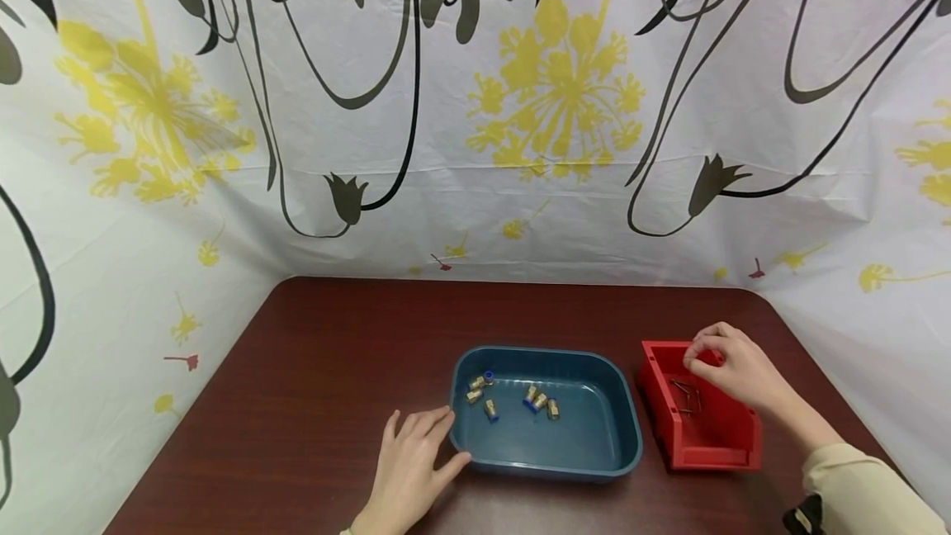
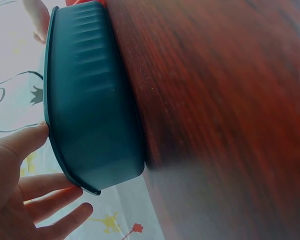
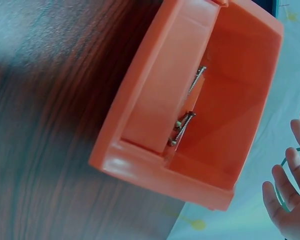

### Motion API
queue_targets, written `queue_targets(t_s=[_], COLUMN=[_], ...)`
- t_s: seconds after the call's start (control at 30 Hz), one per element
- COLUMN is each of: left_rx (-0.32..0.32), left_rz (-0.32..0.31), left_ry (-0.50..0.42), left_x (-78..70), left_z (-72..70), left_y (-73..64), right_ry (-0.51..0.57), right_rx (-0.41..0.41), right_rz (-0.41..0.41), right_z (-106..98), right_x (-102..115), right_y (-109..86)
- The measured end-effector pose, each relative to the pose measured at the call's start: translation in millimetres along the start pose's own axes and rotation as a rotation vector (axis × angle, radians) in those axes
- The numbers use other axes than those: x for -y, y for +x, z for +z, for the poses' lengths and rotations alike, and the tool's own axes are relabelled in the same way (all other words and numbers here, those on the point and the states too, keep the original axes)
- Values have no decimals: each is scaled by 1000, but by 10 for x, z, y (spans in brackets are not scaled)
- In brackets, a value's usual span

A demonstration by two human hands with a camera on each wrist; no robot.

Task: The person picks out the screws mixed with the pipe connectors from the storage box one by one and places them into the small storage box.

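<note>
My left hand [image 1: 410, 462] rests its thumb and fingertips on the left corner of a blue tray [image 1: 594, 456], fingers fairly straight. In the left wrist view, thumb and index finger [image 2: 60, 182] meet the tray's rim. Several brass fittings with blue ends [image 1: 491, 410] lie on the tray floor. Above the far end of a red bin [image 1: 716, 459] hovers my right hand [image 1: 731, 363], its fingers loosely bent and nothing visible between them. Inside the bin lie a few screws [image 3: 182, 129], also seen below the hand in the head view.
The brown table [image 1: 312, 403] carries the tray, with the red bin close to its right side. A white patterned cloth [image 1: 461, 213] hangs behind the table and along its sides.
</note>
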State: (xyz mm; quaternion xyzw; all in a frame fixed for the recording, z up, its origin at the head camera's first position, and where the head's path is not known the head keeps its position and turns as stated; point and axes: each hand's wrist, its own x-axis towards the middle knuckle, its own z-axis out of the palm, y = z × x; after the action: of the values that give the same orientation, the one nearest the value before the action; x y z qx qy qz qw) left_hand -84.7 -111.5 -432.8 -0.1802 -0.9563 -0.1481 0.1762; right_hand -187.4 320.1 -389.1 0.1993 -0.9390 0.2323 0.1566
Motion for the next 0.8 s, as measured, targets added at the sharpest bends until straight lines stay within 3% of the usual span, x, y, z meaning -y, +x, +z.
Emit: queue_targets(t_s=[0.27, 0.53, 0.67, 0.8], left_rx=[8, 22, -5, -75], left_rz=[0, -6, -3, 13], left_ry=[3, 2, 0, 9], left_x=[2, 11, 28, 65], left_z=[-10, -32, -41, -55], left_y=[-10, -5, 7, 40], right_ry=[19, 12, 1, -7], right_rx=[-7, -87, -113, -131], right_rz=[-10, -70, -85, -88], right_z=[16, 65, 93, 109], right_x=[56, 168, 221, 275], right_y=[47, 97, 105, 111])
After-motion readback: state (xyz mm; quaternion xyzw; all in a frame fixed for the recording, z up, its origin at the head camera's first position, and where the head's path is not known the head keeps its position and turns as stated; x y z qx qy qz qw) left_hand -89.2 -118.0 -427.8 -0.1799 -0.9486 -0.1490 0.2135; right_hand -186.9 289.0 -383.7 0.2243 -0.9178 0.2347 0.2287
